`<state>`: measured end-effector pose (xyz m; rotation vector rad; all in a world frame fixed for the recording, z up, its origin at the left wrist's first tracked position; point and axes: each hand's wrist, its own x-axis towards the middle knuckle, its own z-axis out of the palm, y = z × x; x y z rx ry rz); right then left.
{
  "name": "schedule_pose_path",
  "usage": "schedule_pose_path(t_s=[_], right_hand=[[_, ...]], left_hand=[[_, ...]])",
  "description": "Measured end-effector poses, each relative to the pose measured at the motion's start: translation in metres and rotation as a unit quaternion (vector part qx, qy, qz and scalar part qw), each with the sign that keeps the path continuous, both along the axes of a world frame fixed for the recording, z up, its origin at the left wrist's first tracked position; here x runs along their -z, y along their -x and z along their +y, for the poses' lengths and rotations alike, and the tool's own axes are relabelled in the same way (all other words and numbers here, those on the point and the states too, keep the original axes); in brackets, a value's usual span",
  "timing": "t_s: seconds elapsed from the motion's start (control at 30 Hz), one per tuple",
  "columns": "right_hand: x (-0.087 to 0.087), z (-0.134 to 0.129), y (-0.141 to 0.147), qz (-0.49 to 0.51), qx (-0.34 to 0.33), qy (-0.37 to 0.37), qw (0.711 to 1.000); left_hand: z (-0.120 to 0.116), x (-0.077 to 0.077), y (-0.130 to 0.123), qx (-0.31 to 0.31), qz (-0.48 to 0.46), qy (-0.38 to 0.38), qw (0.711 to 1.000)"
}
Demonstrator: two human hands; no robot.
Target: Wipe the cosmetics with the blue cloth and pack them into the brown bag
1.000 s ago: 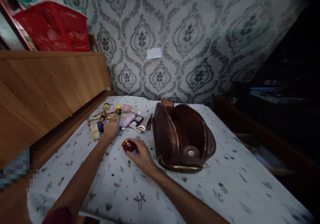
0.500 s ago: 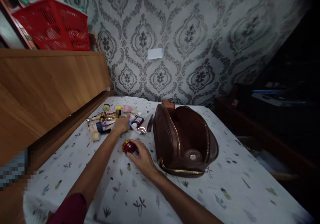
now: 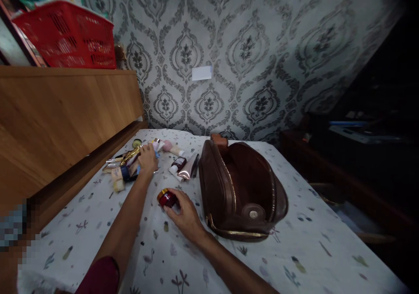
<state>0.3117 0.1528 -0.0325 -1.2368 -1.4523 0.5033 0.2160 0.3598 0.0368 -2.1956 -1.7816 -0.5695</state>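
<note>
My right hand point(image 3: 186, 215) grips a dark red jar point(image 3: 167, 198) with a gold lid, just above the patterned cloth and left of the bag. Over a pile of cosmetics, my left hand point(image 3: 148, 159) has its fingers bent down among the items; what they touch or hold is hidden. Around it lie a tube with a dark blue cap point(image 3: 118, 173), a gold item point(image 3: 131, 155) and a small green round item point(image 3: 136, 143). A rose-coloured tube point(image 3: 189, 168) and a dark bottle point(image 3: 179, 164) lie beside the open brown bag point(image 3: 218, 189).
A wooden cabinet point(image 3: 65, 110) stands along the left edge, with a red basket point(image 3: 70, 36) on top. Patterned wallpaper point(image 3: 245, 53) rises behind the cloth-covered surface point(image 3: 170, 259). Dark furniture point(image 3: 343, 198) is at the right.
My left hand has moved left across the pile, and some items there have shifted. My right hand still holds the red jar in nearly the same place.
</note>
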Motion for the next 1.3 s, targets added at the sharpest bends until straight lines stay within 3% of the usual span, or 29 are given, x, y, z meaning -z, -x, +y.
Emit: schedule_pose_path(t_s=[0.17, 0.27, 0.33, 0.5, 0.63, 0.8, 0.97, 1.17, 1.3], right_hand=[[-0.001, -0.001, 0.000, 0.004, 0.004, 0.008, 1.000], [-0.003, -0.002, 0.001, 0.007, 0.003, 0.010, 1.000], [-0.003, -0.001, 0.002, 0.007, 0.003, 0.014, 1.000], [0.000, 0.001, 0.002, 0.006, 0.014, 0.002, 1.000], [0.002, 0.002, 0.002, 0.004, 0.008, 0.006, 1.000], [-0.002, 0.000, 0.002, 0.005, 0.010, 0.015, 1.000], [-0.007, -0.002, 0.001, -0.005, 0.006, 0.024, 1.000], [-0.002, 0.000, 0.000, -0.010, 0.006, 0.008, 1.000], [0.000, 0.001, 0.000, -0.017, 0.010, 0.006, 1.000]], left_hand=[[0.026, -0.006, 0.004, -0.043, -0.029, -0.016, 0.999], [0.033, -0.007, 0.007, -0.032, -0.026, -0.022, 0.999], [0.033, -0.005, 0.009, 0.005, -0.008, -0.029, 1.000], [0.034, 0.003, -0.005, 0.177, 0.089, 0.001, 0.980], [0.043, 0.007, -0.029, 0.191, 0.095, 0.023, 0.977], [0.055, -0.005, -0.044, 0.192, 0.091, 0.044, 0.976], [0.043, -0.016, -0.030, 0.192, 0.087, 0.044, 0.977], [0.011, 0.002, 0.000, 0.265, 0.113, 0.040, 0.957], [0.009, 0.006, 0.016, 0.260, 0.104, 0.040, 0.959]])
